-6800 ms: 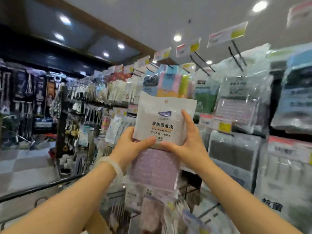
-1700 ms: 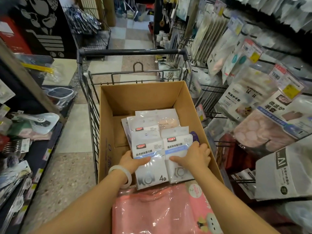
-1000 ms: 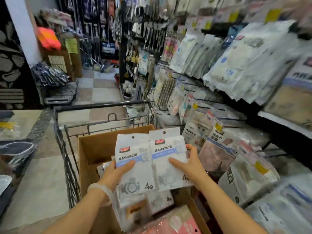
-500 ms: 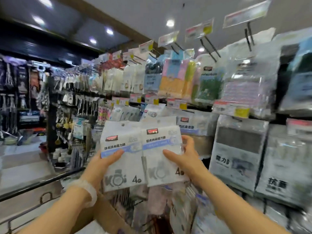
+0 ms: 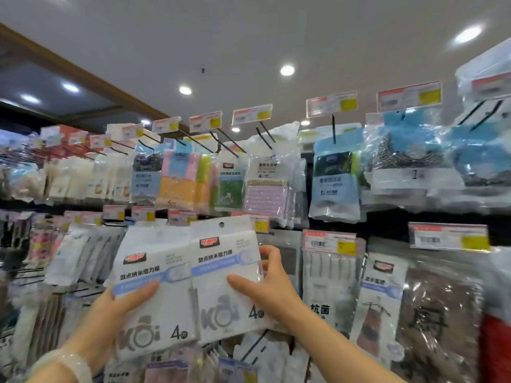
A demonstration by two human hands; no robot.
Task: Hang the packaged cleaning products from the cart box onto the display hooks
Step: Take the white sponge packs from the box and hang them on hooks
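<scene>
View: one camera on my head, no second view.
Facing: forward, tilted up at the display hooks (image 5: 265, 134) and ceiling (image 5: 249, 37).
Nearness: close, my forearms rising from the bottom edge.

Left hand (image 5: 110, 313): fingers hidden behind the left packet (image 5: 154, 294), only the thumb shows. Right hand (image 5: 272, 288): palm side hidden by the right packet (image 5: 226, 277). Both forearms cut off by the bottom edge. Price tags (image 5: 329, 242) beside the right hand are too blurred to read (barcodes smeared). Packs at far right blur out, cropped by the edge.
</scene>
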